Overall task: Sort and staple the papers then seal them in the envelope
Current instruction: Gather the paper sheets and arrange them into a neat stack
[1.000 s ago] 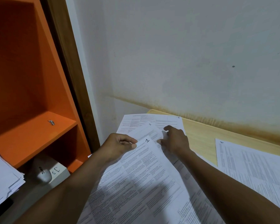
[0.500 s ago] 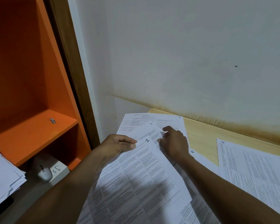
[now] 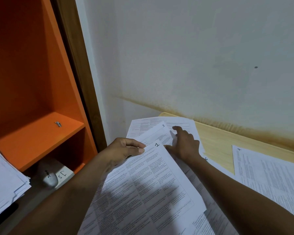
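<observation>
Several printed sheets with handwritten numbers lie overlapped on a pale wooden desk [image 3: 215, 143]. My left hand [image 3: 124, 150] pinches the top edge of the sheet marked 1 [image 3: 153, 184], which lies uppermost. A sheet marked 3 [image 3: 156, 133] shows beneath it. My right hand [image 3: 185, 143] lies on the sheets past sheet 1, index finger stretched out, thumb by sheet 1's top right corner. Another sheet marked 4 [image 3: 268, 173] lies apart at the right. No stapler or envelope is in sight.
An orange shelf unit [image 3: 37, 133] stands at the left with a small metal piece [image 3: 58, 123] on its shelf. Below it sit a grey rounded object [image 3: 48, 177] and a white box [image 3: 64, 174]. A paper stack [image 3: 3, 180] lies far left. A stained wall backs the desk.
Sheet 1 has slid toward me under my left hand, uncovering the sheet marked 3. My right hand has reached farther forward, its index finger now stretched out.
</observation>
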`<state>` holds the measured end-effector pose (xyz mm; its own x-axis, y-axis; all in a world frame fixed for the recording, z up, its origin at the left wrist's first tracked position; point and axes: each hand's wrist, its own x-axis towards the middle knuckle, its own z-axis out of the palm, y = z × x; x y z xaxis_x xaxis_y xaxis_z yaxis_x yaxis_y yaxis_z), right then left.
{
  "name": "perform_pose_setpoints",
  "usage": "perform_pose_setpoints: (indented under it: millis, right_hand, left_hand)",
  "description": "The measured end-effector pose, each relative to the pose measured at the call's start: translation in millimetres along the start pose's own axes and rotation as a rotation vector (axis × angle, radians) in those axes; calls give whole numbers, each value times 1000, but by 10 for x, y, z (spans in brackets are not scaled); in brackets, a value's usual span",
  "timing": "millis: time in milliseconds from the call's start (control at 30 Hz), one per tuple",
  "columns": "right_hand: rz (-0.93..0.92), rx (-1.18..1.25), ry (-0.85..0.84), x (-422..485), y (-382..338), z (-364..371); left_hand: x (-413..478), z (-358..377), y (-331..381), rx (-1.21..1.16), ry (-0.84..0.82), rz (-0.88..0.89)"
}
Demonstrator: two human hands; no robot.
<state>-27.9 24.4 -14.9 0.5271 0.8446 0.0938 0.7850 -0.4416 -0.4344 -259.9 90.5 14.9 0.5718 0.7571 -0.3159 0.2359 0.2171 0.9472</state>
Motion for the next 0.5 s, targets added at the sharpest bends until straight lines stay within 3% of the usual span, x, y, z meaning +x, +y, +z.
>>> perform_pose_setpoints:
  millis: [167, 267, 500]
  right_hand:
    - [6, 313, -15, 79, -26, -207]
    - [20, 359, -44, 112, 18, -361]
    - [-87, 630, -186, -107, 189, -742]
  left_hand:
    - [-11, 27, 14, -8, -1, 12]
    - [-9, 55, 25, 2, 6, 36]
    - [-76, 217, 292, -12, 120, 214]
